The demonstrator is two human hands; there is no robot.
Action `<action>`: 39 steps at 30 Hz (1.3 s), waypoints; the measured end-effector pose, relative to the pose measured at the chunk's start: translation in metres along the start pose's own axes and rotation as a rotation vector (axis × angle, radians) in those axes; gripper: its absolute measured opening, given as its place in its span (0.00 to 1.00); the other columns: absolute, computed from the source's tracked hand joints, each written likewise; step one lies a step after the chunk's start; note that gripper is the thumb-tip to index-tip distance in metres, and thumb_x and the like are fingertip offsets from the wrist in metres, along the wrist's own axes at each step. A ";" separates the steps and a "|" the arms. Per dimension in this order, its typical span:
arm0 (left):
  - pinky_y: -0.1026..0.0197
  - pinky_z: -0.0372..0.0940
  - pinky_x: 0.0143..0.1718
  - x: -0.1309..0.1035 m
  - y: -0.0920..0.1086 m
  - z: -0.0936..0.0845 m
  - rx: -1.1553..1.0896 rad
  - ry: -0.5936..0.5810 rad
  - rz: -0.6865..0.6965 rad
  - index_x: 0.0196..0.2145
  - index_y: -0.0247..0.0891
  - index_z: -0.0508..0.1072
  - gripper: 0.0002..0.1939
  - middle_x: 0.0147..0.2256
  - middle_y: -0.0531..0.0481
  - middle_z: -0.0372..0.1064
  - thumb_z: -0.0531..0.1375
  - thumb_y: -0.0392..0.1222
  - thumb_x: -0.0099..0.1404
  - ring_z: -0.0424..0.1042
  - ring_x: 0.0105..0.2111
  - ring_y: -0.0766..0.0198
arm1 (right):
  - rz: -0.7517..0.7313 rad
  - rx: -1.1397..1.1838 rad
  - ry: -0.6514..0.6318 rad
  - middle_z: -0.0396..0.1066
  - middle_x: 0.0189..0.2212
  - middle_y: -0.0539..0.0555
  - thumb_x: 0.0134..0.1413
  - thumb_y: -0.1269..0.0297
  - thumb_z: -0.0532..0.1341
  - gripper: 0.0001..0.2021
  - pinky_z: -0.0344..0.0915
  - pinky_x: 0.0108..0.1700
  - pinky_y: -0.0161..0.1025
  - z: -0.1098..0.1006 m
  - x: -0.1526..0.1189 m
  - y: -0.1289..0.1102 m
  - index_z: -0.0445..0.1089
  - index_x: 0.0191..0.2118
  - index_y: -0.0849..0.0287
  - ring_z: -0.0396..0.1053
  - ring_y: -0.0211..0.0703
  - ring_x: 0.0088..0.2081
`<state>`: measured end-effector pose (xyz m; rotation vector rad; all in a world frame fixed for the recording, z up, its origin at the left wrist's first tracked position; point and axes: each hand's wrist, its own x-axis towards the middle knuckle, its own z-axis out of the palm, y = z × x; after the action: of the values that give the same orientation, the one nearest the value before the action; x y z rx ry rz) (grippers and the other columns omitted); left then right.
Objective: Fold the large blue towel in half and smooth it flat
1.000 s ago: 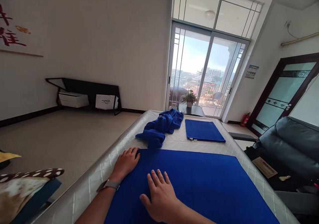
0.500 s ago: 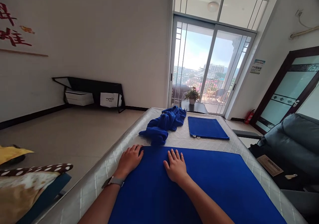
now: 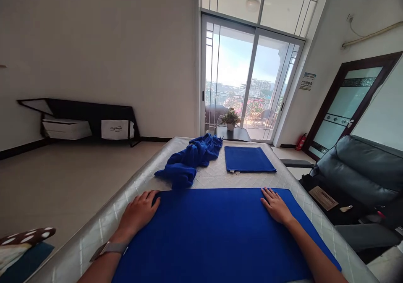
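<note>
Left hand [image 3: 138,212] at one far corner, right hand [image 3: 277,206] near the other, resting on the spread cloth [image 3: 214,232], grips wide.

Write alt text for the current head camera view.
Two bare hands, the left at a far corner and the right near the far edge, press on a large blue cloth spread over a pale mattress. Beyond lie a crumpled blue cloth and a smaller flat one, before glass sliding doors.
</note>
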<state>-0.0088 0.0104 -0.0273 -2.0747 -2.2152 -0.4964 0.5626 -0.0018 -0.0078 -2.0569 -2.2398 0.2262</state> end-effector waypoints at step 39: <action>0.43 0.65 0.59 -0.004 0.007 -0.009 -0.011 0.007 0.016 0.60 0.36 0.73 0.28 0.60 0.37 0.73 0.45 0.50 0.73 0.71 0.57 0.44 | -0.687 0.230 -0.020 0.48 0.75 0.57 0.74 0.45 0.46 0.33 0.43 0.75 0.57 0.022 -0.043 -0.304 0.52 0.75 0.57 0.43 0.52 0.75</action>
<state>-0.0032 0.0041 -0.0183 -2.0906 -2.1956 -0.5147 0.2644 -0.0707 0.0235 -1.0924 -2.6186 0.4141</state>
